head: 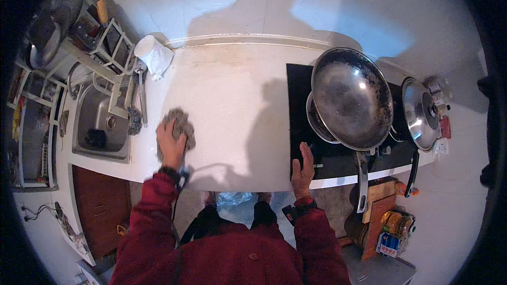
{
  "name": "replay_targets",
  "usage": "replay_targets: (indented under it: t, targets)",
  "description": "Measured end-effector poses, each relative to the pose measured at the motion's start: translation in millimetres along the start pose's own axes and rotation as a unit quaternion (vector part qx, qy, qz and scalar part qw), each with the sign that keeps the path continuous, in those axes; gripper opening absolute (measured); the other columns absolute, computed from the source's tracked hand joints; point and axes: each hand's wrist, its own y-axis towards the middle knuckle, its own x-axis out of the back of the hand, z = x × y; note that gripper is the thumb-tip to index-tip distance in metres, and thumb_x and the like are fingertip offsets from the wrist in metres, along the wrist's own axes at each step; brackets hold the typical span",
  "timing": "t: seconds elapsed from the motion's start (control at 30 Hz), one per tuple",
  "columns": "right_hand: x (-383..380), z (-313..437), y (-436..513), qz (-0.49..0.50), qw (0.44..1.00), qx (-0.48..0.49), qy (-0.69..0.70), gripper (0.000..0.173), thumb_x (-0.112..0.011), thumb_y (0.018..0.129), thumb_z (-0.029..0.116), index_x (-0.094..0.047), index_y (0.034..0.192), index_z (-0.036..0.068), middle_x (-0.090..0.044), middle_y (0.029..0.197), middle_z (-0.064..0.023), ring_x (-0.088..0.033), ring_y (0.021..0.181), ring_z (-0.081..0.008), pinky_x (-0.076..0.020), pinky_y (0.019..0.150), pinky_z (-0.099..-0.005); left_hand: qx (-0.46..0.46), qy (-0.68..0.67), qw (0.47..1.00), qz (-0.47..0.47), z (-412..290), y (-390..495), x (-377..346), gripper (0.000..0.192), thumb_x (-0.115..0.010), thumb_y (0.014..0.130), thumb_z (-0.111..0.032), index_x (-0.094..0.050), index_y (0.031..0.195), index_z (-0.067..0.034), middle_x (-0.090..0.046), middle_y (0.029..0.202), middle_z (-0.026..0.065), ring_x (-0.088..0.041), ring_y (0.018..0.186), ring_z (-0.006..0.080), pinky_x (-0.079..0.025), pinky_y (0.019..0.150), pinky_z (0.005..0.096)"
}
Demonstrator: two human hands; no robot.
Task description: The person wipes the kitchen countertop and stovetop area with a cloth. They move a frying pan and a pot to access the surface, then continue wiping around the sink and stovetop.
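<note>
My left hand [171,145] presses a crumpled greyish-brown cloth [183,126] onto the white countertop [225,114], on the side towards the sink. Its fingers lie over the cloth, which looks slightly blurred. Over the front left corner of the black glass cooktop [298,103], my right hand [303,170] is held with thumb and fingers apart and nothing in it. A large steel wok [350,95] sits tilted on the cooktop beyond that hand, its handle [362,186] reaching past the counter's front edge.
A steel sink [91,118] with a dark item inside lies left, below a dish rack [115,47]. Near it are a paper roll [152,55] and a steel scourer [134,120]. Right of the wok stands a lidded pan [420,114]; cutting boards [378,221] and jars [396,223] are below.
</note>
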Motion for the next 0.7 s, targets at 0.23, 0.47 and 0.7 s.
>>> replay_targets:
  t: [0.23, 0.47, 0.7]
  targets:
    - [1.0, 0.8, 1.1, 0.004, 1.0, 0.011, -0.003, 0.052, -0.052, 0.101, 0.026, -0.048, 0.145, -0.001, -0.05, 0.149, -0.0194, -0.044, 0.14, -0.0344, -0.0314, 0.117, -0.0419, -0.14, -0.063, 0.988, 0.017, -111.9, 128.1, -110.9, 0.053, -0.071, 0.071, -0.022, -0.066, 0.123, -0.013, -0.062, 0.123, 0.0177, -0.054, 0.116, 0.0393, -0.043, 0.101, 0.0497]
    - [5.0, 4.0, 2.0, -0.018, 0.999, -0.019, 0.04, 0.058, -0.052, 0.1, 0.029, -0.041, 0.149, -0.002, -0.044, 0.153, -0.0214, -0.041, 0.142, -0.038, -0.0289, 0.118, -0.0443, -0.415, -0.142, 0.853, 0.283, -208.5, -29.0, -60.2, 0.051, -0.076, 0.059, -0.021, -0.071, 0.109, -0.013, -0.065, 0.118, 0.0151, -0.059, 0.113, 0.0382, -0.048, 0.093, 0.0543]
    - [3.8, 0.9, 1.0, -0.013, 1.0, 0.001, 0.015, 0.055, -0.049, 0.103, 0.033, -0.045, 0.147, -0.001, -0.046, 0.151, -0.0207, -0.043, 0.14, -0.0378, -0.032, 0.117, -0.0447, -0.293, -0.149, 0.918, 0.221, -127.4, -42.6, -30.8, 0.037, -0.068, 0.063, -0.026, -0.072, 0.097, -0.012, -0.065, 0.106, 0.0169, -0.059, 0.106, 0.0384, -0.048, 0.089, 0.0483]
